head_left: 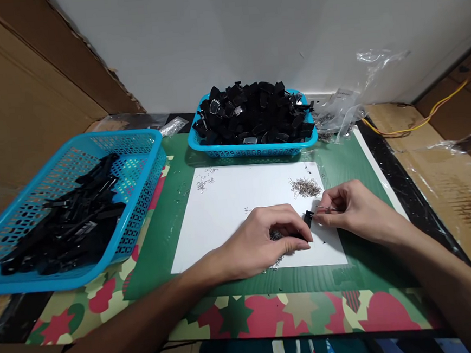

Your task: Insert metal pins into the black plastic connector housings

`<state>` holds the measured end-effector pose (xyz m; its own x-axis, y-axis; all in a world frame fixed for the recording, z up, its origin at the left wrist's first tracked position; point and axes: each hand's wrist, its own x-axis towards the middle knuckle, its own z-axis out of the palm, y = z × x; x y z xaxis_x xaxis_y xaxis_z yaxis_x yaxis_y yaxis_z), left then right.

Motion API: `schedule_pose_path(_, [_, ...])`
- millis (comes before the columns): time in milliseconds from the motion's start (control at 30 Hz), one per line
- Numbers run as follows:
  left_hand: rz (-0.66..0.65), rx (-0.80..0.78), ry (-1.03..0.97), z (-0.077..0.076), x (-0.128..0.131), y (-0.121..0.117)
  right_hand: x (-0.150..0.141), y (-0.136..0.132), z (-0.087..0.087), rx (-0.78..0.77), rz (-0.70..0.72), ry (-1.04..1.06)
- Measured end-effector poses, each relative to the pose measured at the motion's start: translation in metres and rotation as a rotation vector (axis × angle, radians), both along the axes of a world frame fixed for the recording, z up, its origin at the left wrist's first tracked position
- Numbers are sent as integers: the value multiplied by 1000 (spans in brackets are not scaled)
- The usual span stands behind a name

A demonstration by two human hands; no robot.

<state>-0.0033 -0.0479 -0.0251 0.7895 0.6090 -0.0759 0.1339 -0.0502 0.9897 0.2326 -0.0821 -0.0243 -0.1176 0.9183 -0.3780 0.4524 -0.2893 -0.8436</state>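
Observation:
My left hand [267, 239] is closed over the white sheet, thumb and fingers pinching a small black plastic piece [308, 217] whose end sticks out towards the right. Just beside it, my right hand [350, 211] pinches what look like thin metal tweezers [326, 208], their tip close to the black piece; I cannot tell whether they touch. A pile of tiny bent metal wire pieces [306, 187] lies beyond the right hand. More small metal bits [278, 261] lie under and around my left hand, partly hidden by it.
A blue basket [253, 150] heaped with black plastic parts stands at the back. Another blue basket [141, 227] at left holds longer black parts. The white sheet [229, 199] lies on a green mat [156, 259]. Plastic bags [338, 111] and a yellow cable [434, 109] are at right.

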Motion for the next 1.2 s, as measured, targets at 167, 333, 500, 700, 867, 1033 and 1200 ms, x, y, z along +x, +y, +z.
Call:
schedule_pose_path(167, [-10,-18,-4,0,1,1,-1,-2,0,0,-10,-12])
schedule_pose_path(333, [-3,-51,-8,-1,0,1,-4,-3,1,-4,-40,-29])
schedule_pose_path(500, [24,-124,-21,0,1,2,-7,-4,2,6,-69,-39])
schedule_pose_path(700, [83,-247,-67,2,2,1,1,-5,-2,25,-38,-47])
schedule_pose_path(867, [92,-282,-97,-3,0,2,6,-4,-2,58,33,-25])
schedule_pose_path(1033, [102,-299,-102,-3,0,2,6,-5,-1,100,38,-87])
schedule_pose_path(1200, [96,-311,-126,-2,0,3,7,-4,1,98,70,-117])
